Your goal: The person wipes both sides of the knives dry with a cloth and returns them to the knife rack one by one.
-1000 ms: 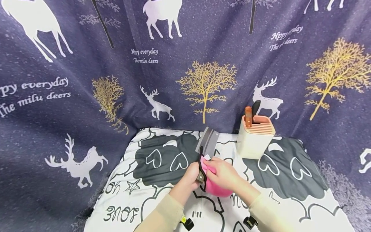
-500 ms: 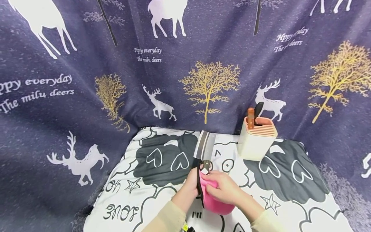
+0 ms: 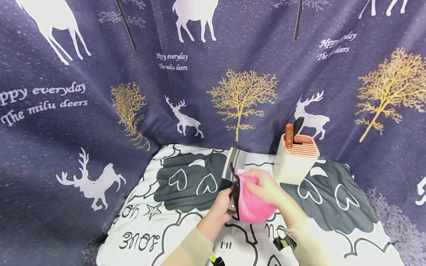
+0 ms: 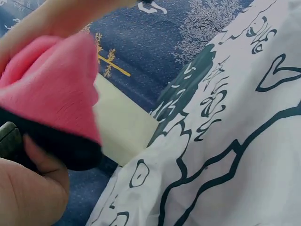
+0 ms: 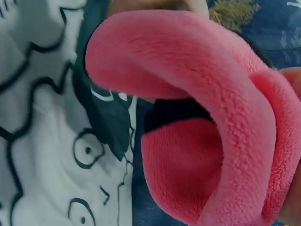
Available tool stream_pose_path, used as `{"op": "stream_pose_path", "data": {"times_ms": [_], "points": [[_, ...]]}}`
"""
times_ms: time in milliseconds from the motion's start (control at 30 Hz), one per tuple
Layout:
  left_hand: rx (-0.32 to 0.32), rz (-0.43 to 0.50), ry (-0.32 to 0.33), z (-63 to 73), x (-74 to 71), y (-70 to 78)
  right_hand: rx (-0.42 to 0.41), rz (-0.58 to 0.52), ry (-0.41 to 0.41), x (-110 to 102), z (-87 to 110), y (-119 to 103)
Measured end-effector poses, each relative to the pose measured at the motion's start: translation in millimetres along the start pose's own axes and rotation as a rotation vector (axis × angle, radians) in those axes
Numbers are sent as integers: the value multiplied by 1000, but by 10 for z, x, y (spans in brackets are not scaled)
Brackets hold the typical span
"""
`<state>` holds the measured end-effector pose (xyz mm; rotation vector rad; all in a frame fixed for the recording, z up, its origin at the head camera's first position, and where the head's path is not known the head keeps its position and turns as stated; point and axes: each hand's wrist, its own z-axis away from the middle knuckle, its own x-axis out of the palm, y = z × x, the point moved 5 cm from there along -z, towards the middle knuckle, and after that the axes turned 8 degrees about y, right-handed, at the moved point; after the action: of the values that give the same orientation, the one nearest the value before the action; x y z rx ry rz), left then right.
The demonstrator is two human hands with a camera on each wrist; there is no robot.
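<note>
My left hand point(image 3: 221, 205) grips the dark handle point(image 3: 232, 205) of a cleaver. The broad metal blade point(image 3: 237, 160) points away, toward the back of the bed-like surface. A pink plush cloth with a black edge point(image 3: 254, 208) is pinched in my right hand point(image 3: 266, 187) and bunched up against the cleaver, around where blade meets handle. In the left wrist view the cloth point(image 4: 56, 89) hangs just above my left thumb and the handle end point(image 4: 9, 141). Folds of the cloth point(image 5: 235, 122) fill most of the right wrist view. The cloth hides part of the cleaver.
A cream knife block point(image 3: 293, 166) with an orange slotted top stands at the back right. A brown-handled tool point(image 3: 288, 135) and a black handle point(image 3: 298, 125) stick out of it. Behind hangs a dark blue deer-print curtain point(image 3: 186, 81); a printed white sheet point(image 3: 186, 225) lies below.
The cloth and right hand move toward me along the cleaver, then back up near the blade, uncovering the handle's near end. My left hand keeps its grip. The view shifts slightly.
</note>
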<state>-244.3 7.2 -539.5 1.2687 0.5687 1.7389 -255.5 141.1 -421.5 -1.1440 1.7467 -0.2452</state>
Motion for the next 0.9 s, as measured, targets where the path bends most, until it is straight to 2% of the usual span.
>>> {"op": "stream_pose_path", "data": {"times_ms": [100,267,367,467,567,700,900], "points": [[-15,20,-31,4,38,11,33,129,50,47,-106,44],[-5,8,-10,14,44,46,101,287,37,305,-62,126],[-3,-2,23,28,20,60,120,306,47,396,10,121],[-12,-20,63,42,-21,54,90,314,56,432,70,72],[-13,-18,74,58,-47,42,47,343,32,456,120,2],[-10,9,66,82,-55,17,50,390,-29,481,178,-76],[7,95,27,73,-30,-19,108,410,-91,508,283,-222]]}}
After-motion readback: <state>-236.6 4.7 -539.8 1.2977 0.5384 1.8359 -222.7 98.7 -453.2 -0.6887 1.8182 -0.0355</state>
